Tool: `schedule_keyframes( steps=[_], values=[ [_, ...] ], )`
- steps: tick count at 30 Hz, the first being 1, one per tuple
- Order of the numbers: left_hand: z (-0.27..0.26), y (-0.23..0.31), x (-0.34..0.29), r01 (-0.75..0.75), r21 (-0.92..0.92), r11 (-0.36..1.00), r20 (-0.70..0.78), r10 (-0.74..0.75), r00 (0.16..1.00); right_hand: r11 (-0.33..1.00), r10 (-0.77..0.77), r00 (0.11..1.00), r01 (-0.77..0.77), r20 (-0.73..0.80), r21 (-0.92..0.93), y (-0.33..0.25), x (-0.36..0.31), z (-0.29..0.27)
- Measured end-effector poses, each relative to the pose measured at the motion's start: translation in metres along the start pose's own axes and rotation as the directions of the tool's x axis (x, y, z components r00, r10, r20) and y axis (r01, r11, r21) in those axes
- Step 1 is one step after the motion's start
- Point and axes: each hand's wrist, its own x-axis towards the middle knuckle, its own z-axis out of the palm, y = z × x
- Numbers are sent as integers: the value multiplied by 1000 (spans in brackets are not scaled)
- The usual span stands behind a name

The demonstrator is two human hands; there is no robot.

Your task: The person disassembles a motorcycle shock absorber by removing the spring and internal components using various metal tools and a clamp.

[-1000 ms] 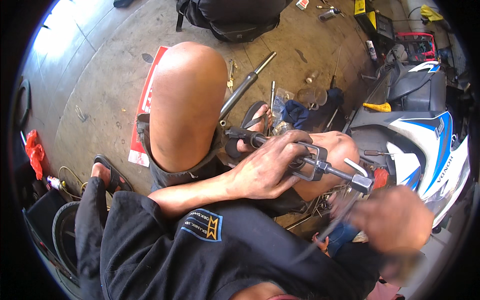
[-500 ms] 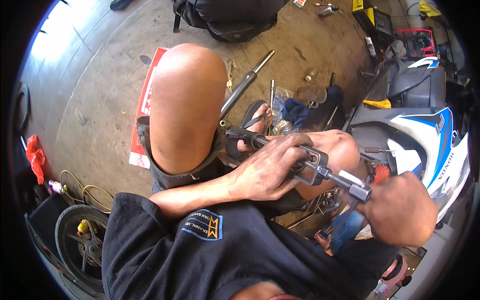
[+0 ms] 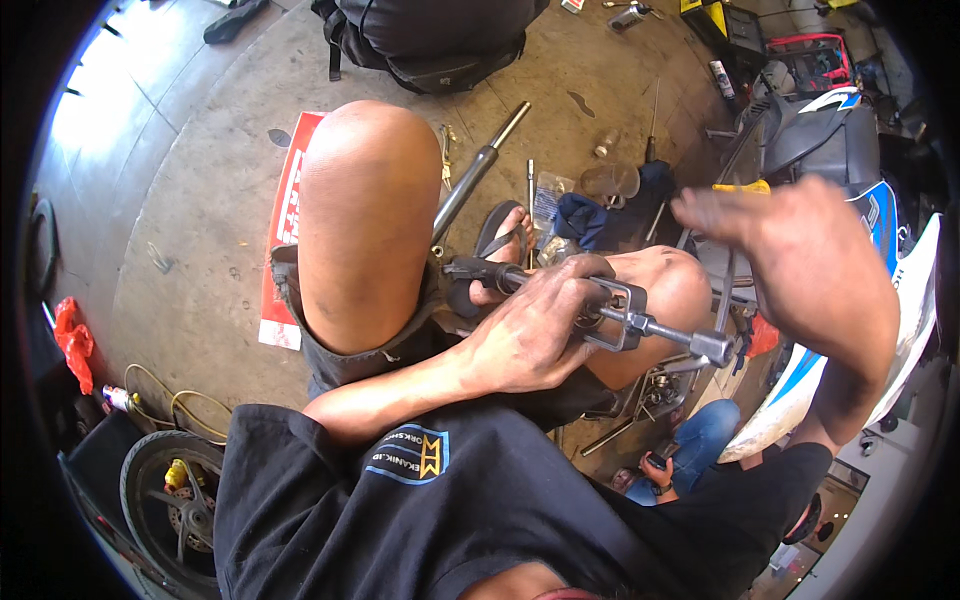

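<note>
My left hand (image 3: 540, 325) is wrapped round a dark metal puller-like tool (image 3: 622, 318) with a U-shaped frame and a cylindrical body, held slantwise over my lap. From the frame a threaded rod (image 3: 672, 331) runs out to a hex-ended coupling (image 3: 712, 348). A bent metal handle (image 3: 722, 300) rises beside the coupling toward my right hand (image 3: 815, 255). That hand is raised above the handle, fingers stretched to the left and smeared by motion. Whether it touches the handle cannot be made out.
A white-and-blue motorcycle (image 3: 890, 270) stands at the right. A fork tube (image 3: 468, 190), a blue cloth (image 3: 580, 220) and a clear cup (image 3: 610, 182) lie beyond my foot. A black bag (image 3: 430, 40) is at the top, a wheel (image 3: 150, 500) lower left. Another person's jeans (image 3: 705, 445) show behind.
My right hand has swung up and away from beside the coupling, its fist loosening into stretched fingers. My left hand keeps its hold on the tool. The view has shifted slightly.
</note>
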Motion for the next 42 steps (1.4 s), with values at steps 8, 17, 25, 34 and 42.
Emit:
schedule_keyframes(
  steps=[8,17,25,34,42],
  values=[
    [2,-1,7,-37,44,998,24,36,999,934,-297,924,229,241,274,-65,-36,-39],
    [6,-1,4,11,-2,1000,-25,-11,1000,983,158,908,-182,389,24,-13,-27,-20],
    [3,5,4,-62,110,992,29,59,998,973,-46,993,20,112,228,-64,-24,-43],
    [3,5,5,-46,123,991,-7,47,999,984,-139,844,61,518,166,-56,-44,-51],
    [0,5,-1,35,18,999,-35,-34,999,993,114,986,-112,118,-25,-24,-31,-30]
  ],
)
